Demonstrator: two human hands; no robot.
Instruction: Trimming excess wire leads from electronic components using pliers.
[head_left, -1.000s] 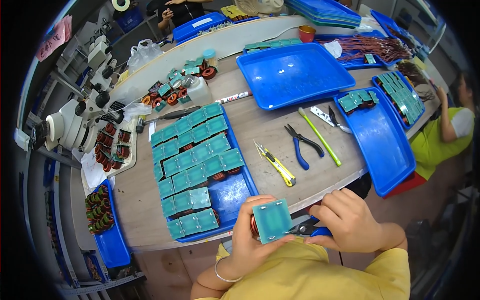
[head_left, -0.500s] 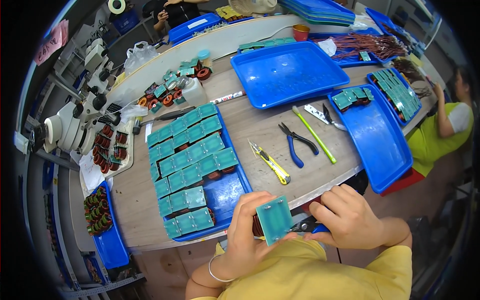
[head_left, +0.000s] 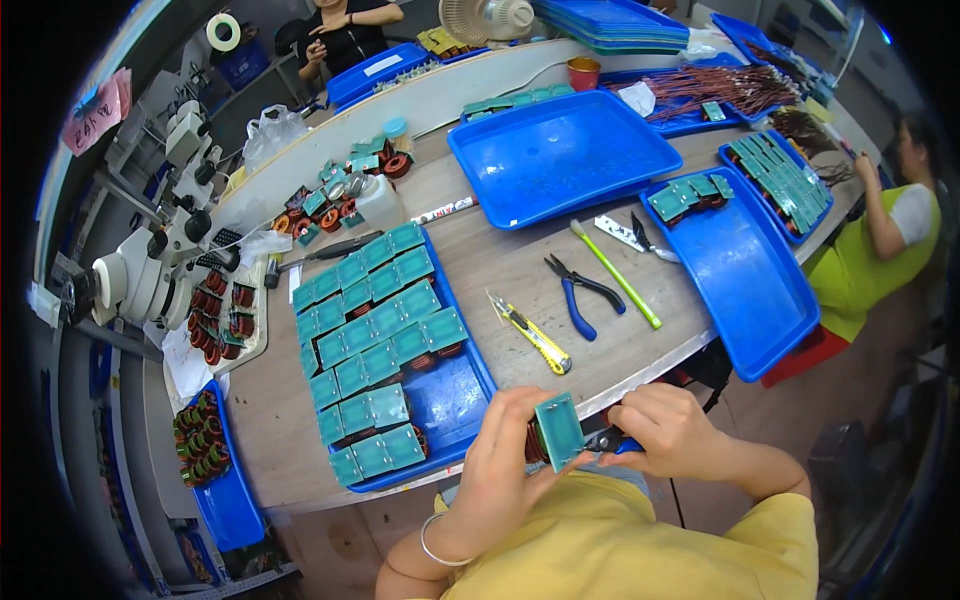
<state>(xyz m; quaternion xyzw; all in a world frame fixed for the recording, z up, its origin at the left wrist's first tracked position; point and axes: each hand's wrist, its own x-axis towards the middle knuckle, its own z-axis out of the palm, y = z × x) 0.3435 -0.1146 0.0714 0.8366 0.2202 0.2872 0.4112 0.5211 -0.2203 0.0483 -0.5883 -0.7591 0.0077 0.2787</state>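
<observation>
My left hand (head_left: 505, 470) grips a small teal circuit board (head_left: 559, 431) with copper coils on its underside, held upright in front of my chest. My right hand (head_left: 665, 432) holds a dark tool with a blue handle (head_left: 606, 441) against the board's right edge. Just beyond my hands lies a blue tray (head_left: 462, 393) packed with several rows of the same teal boards (head_left: 378, 319).
On the wooden table lie a yellow utility knife (head_left: 530, 333), blue-handled pliers (head_left: 578, 297), a green stick (head_left: 616, 275) and cutters. Blue trays (head_left: 560, 157) (head_left: 745, 270) stand at the back and right. A microscope (head_left: 150, 265) stands at left. Other people sit at the right and far side.
The board in my left hand has turned more edge-on and moved slightly right. My right hand stays at its edge with the tool.
</observation>
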